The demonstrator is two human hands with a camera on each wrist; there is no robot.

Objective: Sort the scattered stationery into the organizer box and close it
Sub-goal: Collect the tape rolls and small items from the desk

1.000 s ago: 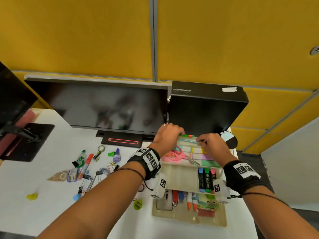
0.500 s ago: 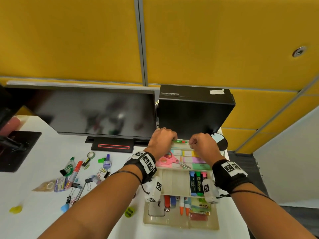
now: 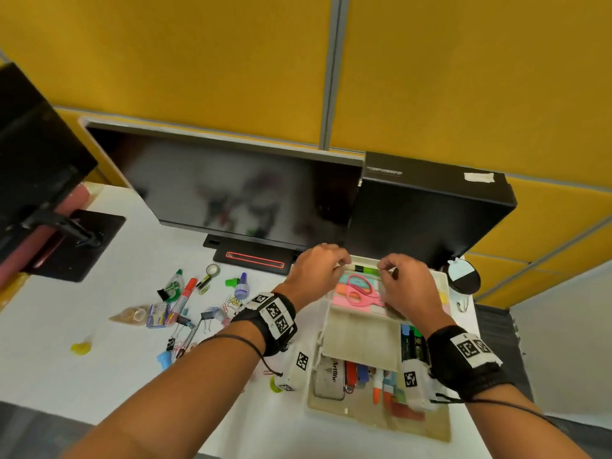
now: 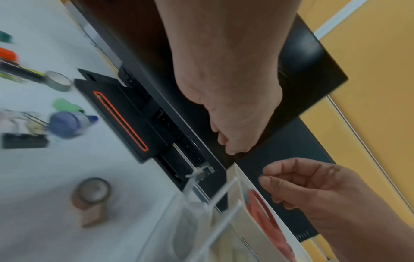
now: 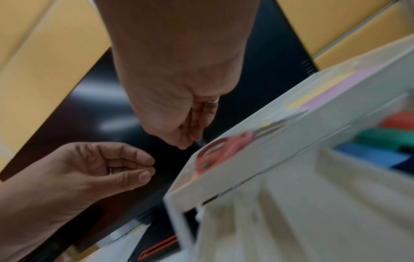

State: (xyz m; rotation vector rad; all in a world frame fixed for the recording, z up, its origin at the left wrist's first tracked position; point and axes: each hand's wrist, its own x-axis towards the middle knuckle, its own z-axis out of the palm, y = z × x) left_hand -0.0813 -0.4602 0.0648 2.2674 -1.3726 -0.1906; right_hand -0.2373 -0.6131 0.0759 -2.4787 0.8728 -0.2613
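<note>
The beige tiered organizer box (image 3: 442, 279) stands open at the right of the white desk. Its far tray holds pink scissors (image 3: 362, 293) on coloured sticky notes. A green-and-black pen (image 3: 364, 269) lies along that tray's far rim. My right hand (image 3: 384, 271) pinches the pen's right end, seen as a dark tip at my fingertips (image 5: 187, 144). My left hand (image 3: 342, 261) hovers just left of the pen, fingers loosely curled (image 5: 143, 159) and empty. The middle tray (image 3: 361, 339) is bare, with highlighters (image 3: 412, 342) beside it. Markers (image 3: 377, 389) lie in the lowest level.
Loose stationery lies to the left: a red marker (image 3: 185, 298), a purple bottle (image 3: 241, 286), a tape roll (image 3: 212, 270), binder clips (image 3: 207, 315). A monitor (image 3: 248, 193) and a black case (image 3: 430, 213) stand right behind the box. A round black-and-white object (image 3: 462, 276) sits at its right.
My hands have drawn slightly apart over the far tray, so more of the pen shows. My left fingers have come off its left end. The head view has shifted.
</note>
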